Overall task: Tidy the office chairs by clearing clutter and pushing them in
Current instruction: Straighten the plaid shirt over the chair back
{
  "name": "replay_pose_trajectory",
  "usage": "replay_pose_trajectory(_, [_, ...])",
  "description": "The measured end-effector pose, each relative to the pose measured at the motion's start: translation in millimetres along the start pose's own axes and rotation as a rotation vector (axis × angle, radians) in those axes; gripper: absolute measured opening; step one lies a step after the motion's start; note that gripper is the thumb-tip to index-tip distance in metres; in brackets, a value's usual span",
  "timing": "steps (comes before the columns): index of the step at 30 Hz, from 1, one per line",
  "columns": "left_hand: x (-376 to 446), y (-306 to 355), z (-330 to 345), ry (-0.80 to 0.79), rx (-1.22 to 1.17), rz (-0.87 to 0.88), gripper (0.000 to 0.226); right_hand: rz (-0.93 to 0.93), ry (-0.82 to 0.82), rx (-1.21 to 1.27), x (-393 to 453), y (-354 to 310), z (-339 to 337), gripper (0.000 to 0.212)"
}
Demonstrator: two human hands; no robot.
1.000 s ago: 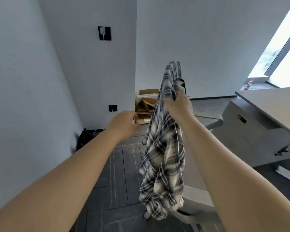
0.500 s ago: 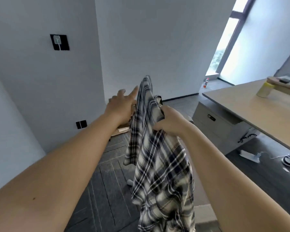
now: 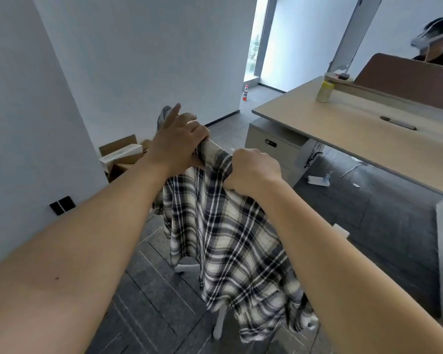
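Desk (image 3: 368, 139) surface filled the right side of the room, pale and mostly bare, with a drawer unit (image 3: 274, 149) tucked under its near corner and a yellowish container (image 3: 324, 92) standing near the far edge. Another person sat beyond the brown divider (image 3: 407, 77).

In the middle hung the plaid shirt (image 3: 228, 231), held up in front of the person and above the dark floor (image 3: 381, 221). Its long axis ran close to vertical, top edge bunched at the hands, hem trailing down toward the person's feet. Pale chair legs (image 3: 219, 325) showed just behind the hem; the seat itself was hidden by the cloth.

Left hand (image 3: 175, 144) was closed around the upper fold, forefinger sticking out straight, a scrap of fabric poking up past it. Right hand (image 3: 251, 172) was a tight fist on the same top edge, just beside the left and slightly nearer the body. Both gripped the shirt from above, so the fabric dropped straight away below them.

Judging by this, the right hand lay closer to the desk, and the cloth would have to swing rightward to land there.
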State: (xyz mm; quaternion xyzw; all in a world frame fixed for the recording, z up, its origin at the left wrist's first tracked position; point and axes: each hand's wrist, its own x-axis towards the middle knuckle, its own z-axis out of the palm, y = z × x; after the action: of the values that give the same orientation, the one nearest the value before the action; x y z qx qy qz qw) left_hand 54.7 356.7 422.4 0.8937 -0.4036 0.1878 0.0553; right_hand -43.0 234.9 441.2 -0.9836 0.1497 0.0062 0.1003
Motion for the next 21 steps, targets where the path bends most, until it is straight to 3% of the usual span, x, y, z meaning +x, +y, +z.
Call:
replay_pose_trajectory(2, [-2,3,0,-0.006,-0.026,0.035,0.054,0.02,0.026,-0.008,-7,5,1,0.038])
replay_pose_trajectory(6, [-6,27,2,-0.031,-0.122,0.044,0.058,0.02,0.086,-0.053,-26,30,-4,0.017])
replay_pose_trajectory(12, [-14,84,9,0.015,-0.133,0.038,0.067,0.092,0.099,-0.072,-58,90,-14,0.043])
replay_pose_trajectory(21, [-8,145,5,0.052,-0.169,0.009,0.066,0.124,0.134,-0.04,-81,142,-23,0.043])
